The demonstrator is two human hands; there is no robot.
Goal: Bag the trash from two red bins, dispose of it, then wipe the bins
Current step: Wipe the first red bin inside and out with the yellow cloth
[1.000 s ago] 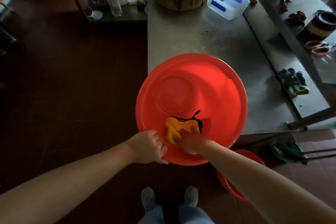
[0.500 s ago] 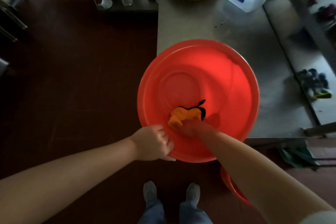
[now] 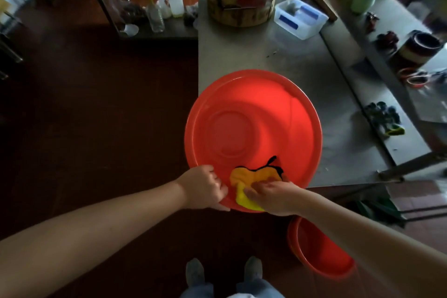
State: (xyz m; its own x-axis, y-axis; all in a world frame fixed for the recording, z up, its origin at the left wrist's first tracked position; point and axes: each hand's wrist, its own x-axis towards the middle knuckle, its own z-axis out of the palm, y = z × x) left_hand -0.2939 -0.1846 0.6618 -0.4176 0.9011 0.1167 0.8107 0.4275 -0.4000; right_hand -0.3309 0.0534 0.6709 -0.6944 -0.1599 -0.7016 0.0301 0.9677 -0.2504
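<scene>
Left hand [image 3: 205, 186] grips rim of red bin [image 3: 280, 109], steadying it on steel table [image 3: 266, 60]; right hand [image 3: 273, 195] clutches yellow cloth [image 3: 251, 176], pressing inner wall to wipe.

A kitchen: steel counter [image 3: 244, 55], round wooden chopping block [image 3: 238, 17], shelved bottles [image 3: 155, 16].
</scene>
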